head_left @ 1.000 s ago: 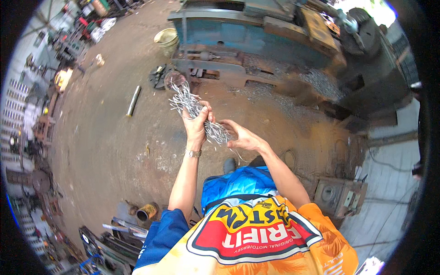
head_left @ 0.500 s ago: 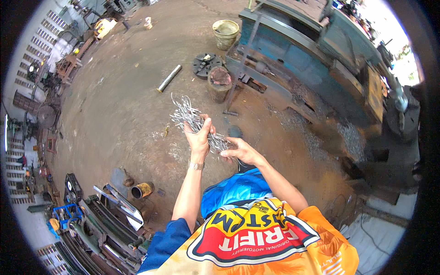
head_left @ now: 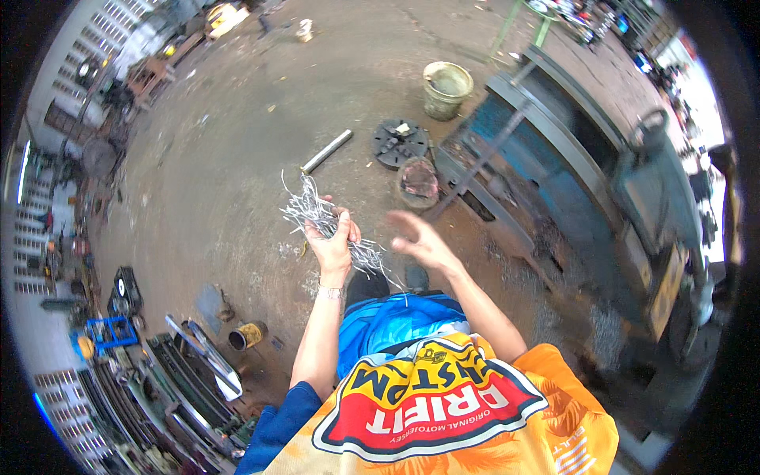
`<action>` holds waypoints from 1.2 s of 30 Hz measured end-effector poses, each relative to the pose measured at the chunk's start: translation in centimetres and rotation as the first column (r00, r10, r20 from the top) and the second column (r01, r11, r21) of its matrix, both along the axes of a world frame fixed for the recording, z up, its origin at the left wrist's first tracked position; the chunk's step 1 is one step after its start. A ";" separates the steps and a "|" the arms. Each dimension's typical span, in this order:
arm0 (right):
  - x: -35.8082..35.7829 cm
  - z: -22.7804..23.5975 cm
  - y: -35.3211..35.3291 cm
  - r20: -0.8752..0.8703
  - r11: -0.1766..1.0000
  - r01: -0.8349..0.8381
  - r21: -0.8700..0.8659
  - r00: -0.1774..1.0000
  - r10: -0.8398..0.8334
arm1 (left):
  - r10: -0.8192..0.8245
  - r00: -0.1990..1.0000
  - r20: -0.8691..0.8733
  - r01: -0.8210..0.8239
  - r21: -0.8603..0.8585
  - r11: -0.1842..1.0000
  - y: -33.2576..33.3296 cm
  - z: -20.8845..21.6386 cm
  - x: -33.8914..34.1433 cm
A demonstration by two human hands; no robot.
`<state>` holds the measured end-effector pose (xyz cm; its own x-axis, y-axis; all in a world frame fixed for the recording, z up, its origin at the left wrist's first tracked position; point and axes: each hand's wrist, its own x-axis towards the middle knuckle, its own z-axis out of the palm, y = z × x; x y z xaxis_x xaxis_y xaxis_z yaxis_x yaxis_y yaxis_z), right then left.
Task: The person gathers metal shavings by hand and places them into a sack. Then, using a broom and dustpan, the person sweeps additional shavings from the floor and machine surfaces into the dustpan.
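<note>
Silvery wires (head_left: 309, 209) jut either side of the left hand (head_left: 332, 247).

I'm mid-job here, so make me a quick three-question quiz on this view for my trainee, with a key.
1. What does the left grip hold?
A) a bucket
B) a bundle of silvery wires
C) a yellow can

2. True or false: the right grip is clenched in a fist.

3. Fill in: in the picture, the silvery rod on the floor lies to the ____ of the dark round disc.

Key
1. B
2. False; it is spread out, apart from the bundle.
3. left
</note>
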<state>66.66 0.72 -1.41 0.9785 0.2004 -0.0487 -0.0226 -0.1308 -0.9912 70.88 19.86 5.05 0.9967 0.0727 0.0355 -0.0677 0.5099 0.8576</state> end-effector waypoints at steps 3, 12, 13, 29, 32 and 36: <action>6.9 0.1 -0.5 -0.188 0.904 0.302 0.304 0.949 -0.254 | 0.083 0.996 -0.006 -0.084 -0.017 0.996 2.8 -0.5 5.4; 20.8 2.2 10.0 -0.455 0.934 0.321 0.156 0.863 -0.221 | 0.313 0.877 0.365 -0.468 0.496 0.731 11.9 -5.6 28.3; 23.9 2.4 12.1 -0.636 0.849 0.389 0.358 0.767 -0.084 | 0.286 0.876 0.388 -0.460 0.498 0.735 12.5 -5.7 31.2; 63.5 5.4 19.6 -0.712 0.105 0.721 0.685 0.632 0.305 | -0.240 0.924 0.297 0.199 0.163 0.966 12.9 0.5 61.0; 69.7 5.3 18.8 -0.679 0.140 0.664 0.734 0.717 0.160 | -0.172 0.920 0.352 0.147 0.096 0.984 11.5 0.8 66.9; 79.1 5.7 15.2 -0.714 0.066 0.714 0.697 0.684 0.149 | -0.123 0.946 0.299 0.150 -0.067 0.986 7.5 1.2 76.2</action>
<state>145.78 15.92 4.26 0.8047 0.2072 -0.5564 -0.2583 0.9660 -0.0140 147.06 27.36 6.23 0.9440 -0.0471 0.3265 -0.2333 0.6042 0.7619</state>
